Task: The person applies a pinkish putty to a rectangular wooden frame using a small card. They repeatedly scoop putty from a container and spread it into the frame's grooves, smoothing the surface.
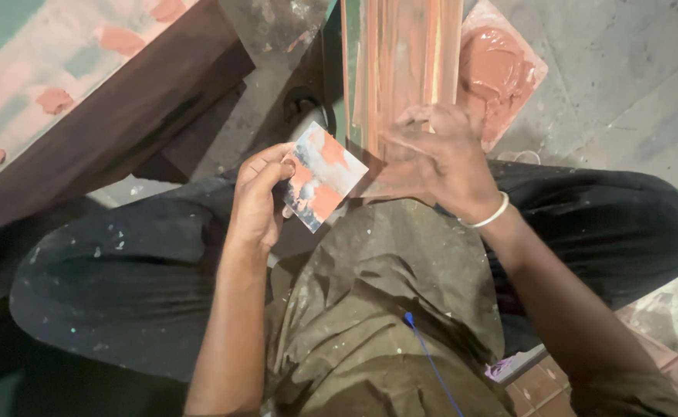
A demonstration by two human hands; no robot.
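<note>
My left hand point(258, 197) holds a small square card point(323, 176) by its left edge; the card is smeared with reddish-orange paste. My right hand point(435, 158), a white bangle on its wrist, presses its fingers on the near end of a long wooden piece point(400, 54) coated in the same reddish paste. The piece runs away from me between my knees. The card's right corner almost touches the right hand.
A flat tile point(505, 69) heaped with reddish paste lies on the grey floor point(632, 85) beyond my right knee. A dark wooden beam point(123, 116) and a green panel point(53, 69) with paste patches slant at the upper left. Reddish bricks point(539, 386) show at the lower right.
</note>
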